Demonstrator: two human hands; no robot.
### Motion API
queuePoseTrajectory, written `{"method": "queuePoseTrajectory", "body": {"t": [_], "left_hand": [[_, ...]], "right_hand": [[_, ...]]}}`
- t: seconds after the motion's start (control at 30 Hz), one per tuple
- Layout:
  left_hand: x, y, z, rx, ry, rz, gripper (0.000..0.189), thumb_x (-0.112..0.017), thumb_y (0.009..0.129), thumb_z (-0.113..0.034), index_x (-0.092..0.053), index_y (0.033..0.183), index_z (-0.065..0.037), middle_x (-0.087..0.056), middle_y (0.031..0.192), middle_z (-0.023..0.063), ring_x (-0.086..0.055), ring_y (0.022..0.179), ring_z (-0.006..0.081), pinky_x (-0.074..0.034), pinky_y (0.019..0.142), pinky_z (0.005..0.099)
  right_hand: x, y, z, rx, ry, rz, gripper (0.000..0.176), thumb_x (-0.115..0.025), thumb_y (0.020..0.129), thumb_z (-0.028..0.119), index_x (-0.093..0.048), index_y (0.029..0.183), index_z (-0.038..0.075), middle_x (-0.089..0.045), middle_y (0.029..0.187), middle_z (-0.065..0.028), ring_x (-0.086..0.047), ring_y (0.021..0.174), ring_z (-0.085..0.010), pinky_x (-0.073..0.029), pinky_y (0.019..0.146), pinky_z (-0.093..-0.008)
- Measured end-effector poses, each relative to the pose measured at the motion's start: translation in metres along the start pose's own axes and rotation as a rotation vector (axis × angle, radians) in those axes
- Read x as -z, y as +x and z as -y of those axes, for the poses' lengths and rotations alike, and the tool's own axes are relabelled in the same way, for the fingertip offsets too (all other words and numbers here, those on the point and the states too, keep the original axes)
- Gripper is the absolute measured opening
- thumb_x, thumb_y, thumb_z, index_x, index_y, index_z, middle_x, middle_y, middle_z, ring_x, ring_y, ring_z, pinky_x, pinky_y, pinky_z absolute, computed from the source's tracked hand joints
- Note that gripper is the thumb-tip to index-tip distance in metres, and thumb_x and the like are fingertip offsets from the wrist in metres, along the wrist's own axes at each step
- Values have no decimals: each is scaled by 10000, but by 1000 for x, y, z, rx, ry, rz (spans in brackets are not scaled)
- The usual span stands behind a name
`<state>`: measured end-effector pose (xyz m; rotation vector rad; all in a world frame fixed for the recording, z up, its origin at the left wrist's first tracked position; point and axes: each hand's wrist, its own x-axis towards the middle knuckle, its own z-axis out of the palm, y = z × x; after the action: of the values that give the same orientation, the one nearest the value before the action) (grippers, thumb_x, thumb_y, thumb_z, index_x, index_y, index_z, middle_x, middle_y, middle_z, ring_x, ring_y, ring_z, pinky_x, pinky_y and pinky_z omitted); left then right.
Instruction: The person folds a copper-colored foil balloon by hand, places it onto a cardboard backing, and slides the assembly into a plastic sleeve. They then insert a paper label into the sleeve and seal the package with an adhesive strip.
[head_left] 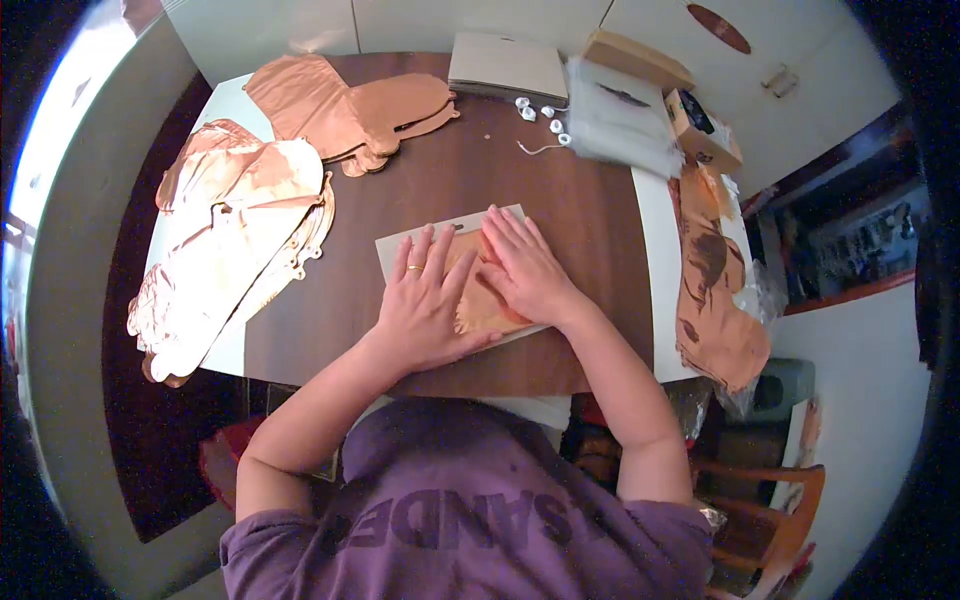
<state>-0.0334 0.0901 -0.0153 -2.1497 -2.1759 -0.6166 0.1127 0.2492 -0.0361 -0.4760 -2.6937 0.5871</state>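
Observation:
Both hands lie flat at the middle of the table. My left hand (418, 305), with a ring on one finger, presses on the left part of a folded copper-coloured foil balloon (478, 300), fingers spread. My right hand (525, 272) rests on the right part of the foil, fingers stretched out and held close to one another. Under the foil is a pale card (395, 255) with a small slot near its far edge. The card sits tilted on the brown tabletop (590, 350). My palms hide part of the foil and card.
Flat copper foil balloons (250, 210) are spread at the left, with more foil (350, 105) behind. Pale cards (505, 65), small white coils (545, 115) and clear plastic bags (625, 115) lie at the back. Another foil piece (715, 290) hangs over the right edge. A wooden chair (770, 510) stands right.

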Motion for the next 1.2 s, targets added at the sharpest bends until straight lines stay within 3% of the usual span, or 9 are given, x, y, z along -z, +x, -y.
{"method": "queuePoseTrajectory", "body": {"t": [0.07,0.17,0.27,0.37,0.5,0.7,0.9,1.1,1.2], "left_hand": [[-3,4,0,8,-14,52,1010,-565,757,-749,-407,1425,-9,-291,1509,287,-222,1428,466,-145,1164,569],[-1,8,2,14,-58,118,1051,-569,747,-756,-356,1456,-10,-280,1516,287,-210,1434,462,-144,1164,569],[6,9,1,10,-82,144,1071,-607,720,-749,-344,1458,-18,-284,1514,281,-231,1424,456,-166,1160,561],[7,9,2,-9,-82,131,1064,-646,698,-734,-363,1443,-29,-300,1503,273,-262,1402,462,-187,1150,559],[9,5,-2,-32,-64,141,1103,-637,674,-774,-370,1438,-26,-325,1483,278,-268,1395,469,-184,1148,561],[14,-5,-3,-43,-78,185,1142,-640,648,-797,-364,1449,-31,-327,1482,281,-267,1396,471,-177,1149,563],[19,-7,-2,-59,-88,208,1158,-650,636,-797,-357,1460,-39,-319,1487,279,-259,1401,470,-177,1150,562],[23,-10,-1,-86,-171,204,1158,-692,616,-766,-353,1473,-66,-263,1522,269,-228,1417,474,-176,1153,567],[25,-14,8,-173,-285,196,1142,-720,601,-740,-358,1481,-109,-232,1541,260,-199,1430,476,-167,1151,591]], "right_hand": [[6,2,-2,-128,349,-48,513,-502,994,267,-421,1412,-19,-392,1487,-224,-340,1412,-332,-245,1165,-452],[27,-11,-8,-248,560,-246,360,-515,988,191,-558,1280,-16,-587,1289,-207,-572,1208,-297,-436,1035,-404],[64,-35,14,-654,572,-90,267,-524,1000,163,-635,1142,-33,-674,1032,-95,-661,933,-159,-551,809,-304],[73,-56,29,-802,681,62,248,-518,998,155,-647,1067,-46,-677,868,-85,-661,739,-138,-556,640,-269],[70,-64,32,-897,874,159,265,-532,990,170,-635,1070,-61,-666,852,-104,-664,725,-144,-546,599,-259],[71,-62,31,-929,913,320,260,-557,979,199,-643,1035,-41,-662,838,-78,-639,621,-129,-495,527,-249],[51,-56,32,-814,821,241,250,-594,947,214,-681,858,-4,-652,677,-50,-608,510,-137,-489,496,-303],[56,-54,36,-742,623,223,254,-602,945,214,-685,838,-1,-662,672,-70,-605,510,-136,-488,505,-314],[56,-57,37,-685,482,193,235,-581,955,187,-668,838,2,-632,680,-26,-535,510,-80,-445,498,-270]]}}
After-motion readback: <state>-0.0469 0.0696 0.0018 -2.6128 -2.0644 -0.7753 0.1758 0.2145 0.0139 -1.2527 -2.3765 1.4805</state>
